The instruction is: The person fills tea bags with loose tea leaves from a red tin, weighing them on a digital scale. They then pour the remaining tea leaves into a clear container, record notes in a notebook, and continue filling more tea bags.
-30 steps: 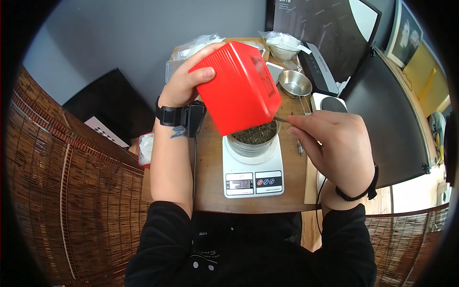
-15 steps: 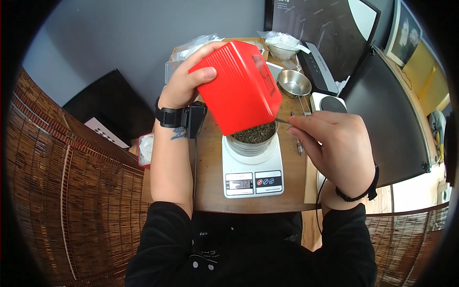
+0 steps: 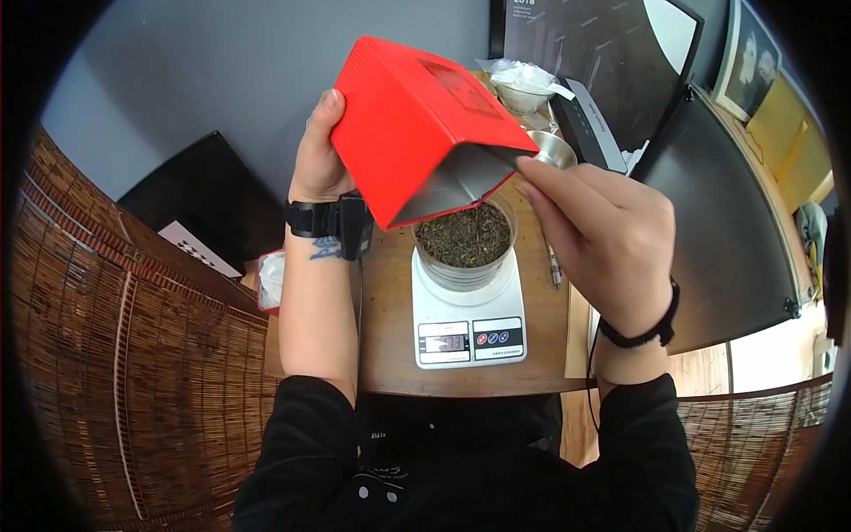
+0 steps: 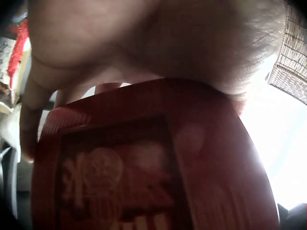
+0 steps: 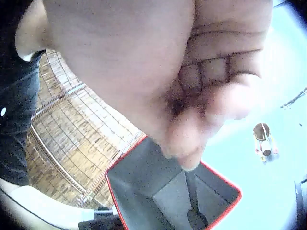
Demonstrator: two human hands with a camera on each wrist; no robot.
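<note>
My left hand (image 3: 321, 160) holds a red tin (image 3: 390, 133) by its side and base, tilted with its open mouth down to the right. Its grey inside shows in the right wrist view. Between thumb and fingers, my right hand (image 3: 612, 244) pinches the handle of a small dark spoon (image 5: 192, 191) that reaches into the tin's mouth. Below stands a clear round tub (image 3: 463, 277) filled near its rim with dried, tea-like leaves (image 3: 465, 238). The tub rests on a white kitchen scale (image 3: 470, 310) with a lit display.
A metal pan (image 3: 557, 149) stands behind my right hand. Farther back are a bagged bowl (image 3: 523, 89) and a black-and-silver device (image 3: 589, 129). A pen (image 3: 555, 266) lies right of the scale on the wooden table (image 3: 386, 346). A red-rimmed box (image 3: 270, 279) sits off the left edge.
My left hand has raised the tin off the tub's rim and turned it, so its mouth and the leaves now show. The right hand has moved up with it. The scale's reading has changed.
</note>
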